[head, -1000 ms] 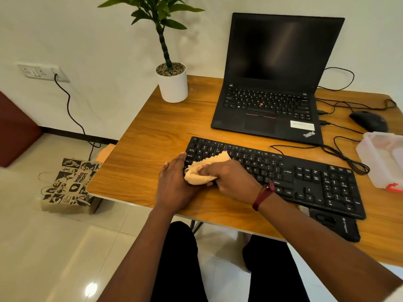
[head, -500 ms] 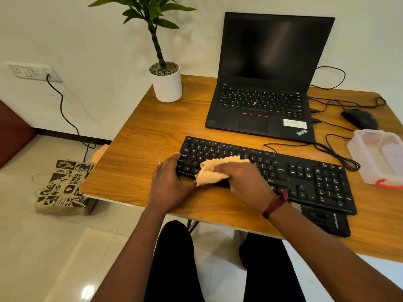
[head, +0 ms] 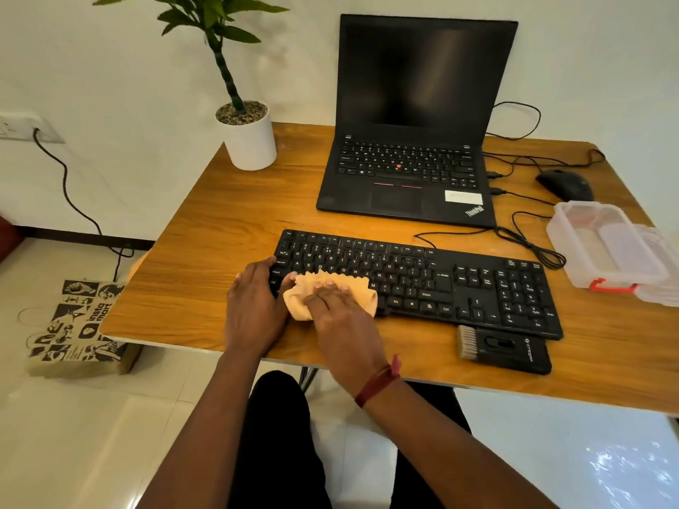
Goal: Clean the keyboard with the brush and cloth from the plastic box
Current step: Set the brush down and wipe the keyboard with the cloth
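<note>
The black keyboard (head: 441, 284) lies across the middle of the wooden desk. My right hand (head: 341, 314) presses a bunched peach cloth (head: 365, 295) onto its lower left keys, fingers laid over the top of the cloth. At the keyboard's left end rests my left hand (head: 253, 306), its thumb on the corner keys. A black brush (head: 503, 349) with grey bristles lies on the desk just in front of the keyboard's right half. Further right stands the clear plastic box (head: 606, 244) with a red latch, open, its lid beside it.
An open black laptop (head: 408, 178) sits behind the keyboard, with a white potted plant (head: 251, 141) to its left. A black mouse (head: 564, 185) and loose cables (head: 529, 240) lie at the back right. A printed paper bag (head: 77, 325) stands on the floor to the left.
My right hand has slid the cloth rightwards along the lower key rows and flattened over it. The left hand stays at the keyboard's left end. My head has moved, shifting the view.
</note>
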